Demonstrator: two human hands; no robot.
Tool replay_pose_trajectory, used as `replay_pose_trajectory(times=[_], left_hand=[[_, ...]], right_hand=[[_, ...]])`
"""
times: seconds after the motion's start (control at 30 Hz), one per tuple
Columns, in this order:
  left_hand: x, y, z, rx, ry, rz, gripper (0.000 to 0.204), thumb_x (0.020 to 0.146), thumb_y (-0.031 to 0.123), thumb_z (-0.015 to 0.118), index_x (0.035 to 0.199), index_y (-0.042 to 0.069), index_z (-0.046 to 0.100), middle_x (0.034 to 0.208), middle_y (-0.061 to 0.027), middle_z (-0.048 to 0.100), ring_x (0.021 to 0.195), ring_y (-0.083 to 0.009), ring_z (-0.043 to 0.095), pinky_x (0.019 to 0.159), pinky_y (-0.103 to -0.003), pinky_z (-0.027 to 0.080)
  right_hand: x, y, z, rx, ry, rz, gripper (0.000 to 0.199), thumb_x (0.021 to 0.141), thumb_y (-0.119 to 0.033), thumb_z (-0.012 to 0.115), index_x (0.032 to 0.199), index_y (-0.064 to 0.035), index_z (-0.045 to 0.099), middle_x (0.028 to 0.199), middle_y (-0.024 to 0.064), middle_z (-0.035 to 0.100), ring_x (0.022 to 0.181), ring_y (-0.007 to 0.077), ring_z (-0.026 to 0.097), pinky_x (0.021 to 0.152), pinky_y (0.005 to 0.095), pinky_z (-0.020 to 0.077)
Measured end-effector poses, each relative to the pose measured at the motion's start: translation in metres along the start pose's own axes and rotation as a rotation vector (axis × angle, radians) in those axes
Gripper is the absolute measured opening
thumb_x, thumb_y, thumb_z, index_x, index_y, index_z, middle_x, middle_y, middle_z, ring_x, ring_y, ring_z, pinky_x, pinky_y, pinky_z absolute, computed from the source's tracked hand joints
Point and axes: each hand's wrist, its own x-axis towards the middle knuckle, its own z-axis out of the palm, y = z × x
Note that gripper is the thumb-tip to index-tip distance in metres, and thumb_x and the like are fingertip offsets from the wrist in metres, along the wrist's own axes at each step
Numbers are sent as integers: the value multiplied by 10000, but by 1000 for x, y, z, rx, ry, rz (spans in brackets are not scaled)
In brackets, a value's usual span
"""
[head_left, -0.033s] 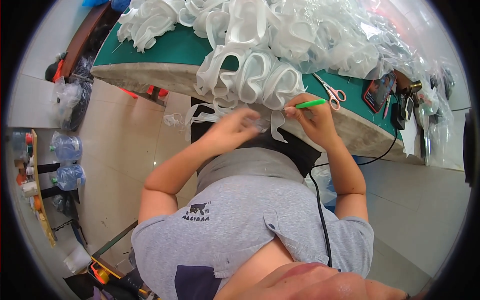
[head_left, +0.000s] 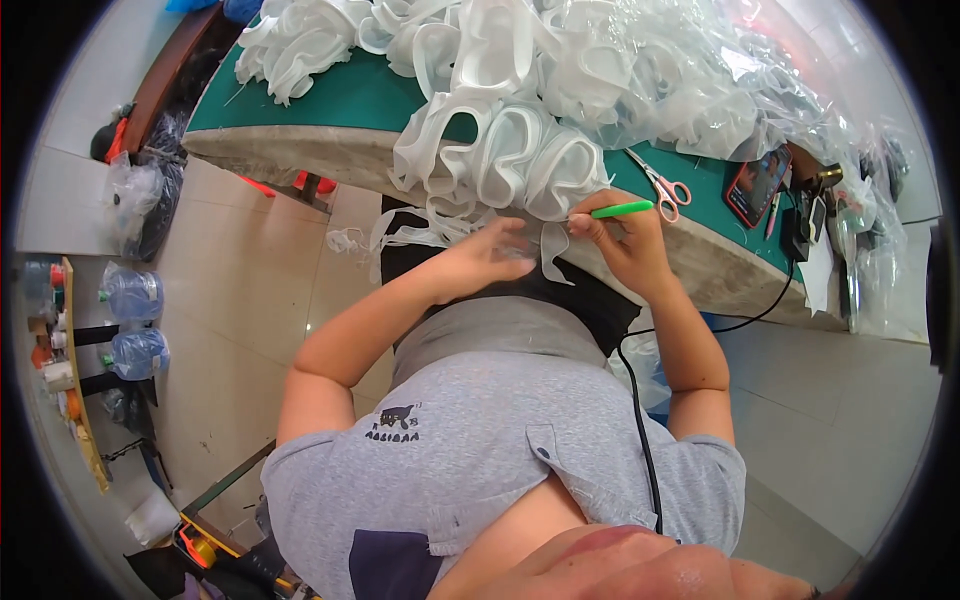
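Note:
My right hand (head_left: 632,248) is closed around a slim green-handled tool (head_left: 622,209), its thin metal tip pointing left; the exact kind is too small to tell. Facing it, my left hand (head_left: 487,262) has curled fingers, with a small translucent bit between thumb and fingertips that I cannot make out. Between the hands a white translucent strip (head_left: 553,262) hangs over the dark cloth (head_left: 405,262) on my lap. More thin white strips (head_left: 415,232) lie beside my left hand. Just beyond, soft white moulded ring-shaped pieces (head_left: 500,160) bunch over the table's front edge.
Scissors with pink handles (head_left: 668,190) lie on the green table (head_left: 340,95), right of the white pieces. Further right are a phone (head_left: 757,185) and a black cable (head_left: 640,420) running down past me. Clear plastic bags (head_left: 700,110) and heaped white pieces cover the table's back.
My left hand has shifted slightly to the right and is less blurred, its fingers lower. My right hand and the green tool stay almost in place.

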Motion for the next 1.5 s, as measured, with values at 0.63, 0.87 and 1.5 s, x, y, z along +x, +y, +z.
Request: replay_pose_trajectory(times=[0.63, 0.87, 1.5], left_hand=[[2, -29, -1, -792, 20, 301, 306, 892, 103, 574, 1190, 50, 531, 1188, -63, 575, 1119, -170, 521, 1030, -366, 373], [4, -37, -4, -677, 40, 399, 319, 915, 135, 576, 1212, 40, 512, 1186, -77, 579, 1109, -184, 543, 1014, -345, 393], [-6, 3, 10, -1064, -429, 285, 470, 979, 249, 412, 1423, 144, 296, 1407, -112, 410, 1301, -290, 390, 1091, -473, 270]], right_hand=[[-14, -3, 0, 113, 274, -135, 233, 762, 81, 678, 770, -43, 481, 795, 95, 654, 735, 142, 628, 686, 260, 495], [-24, -26, -20, -25, 327, -109, 246, 749, 44, 714, 803, -50, 494, 905, 102, 671, 777, 156, 631, 736, 284, 511], [-24, 2, -7, -48, 265, -228, 274, 701, 148, 650, 732, -32, 446, 847, 125, 620, 749, 186, 594, 673, 269, 480]])
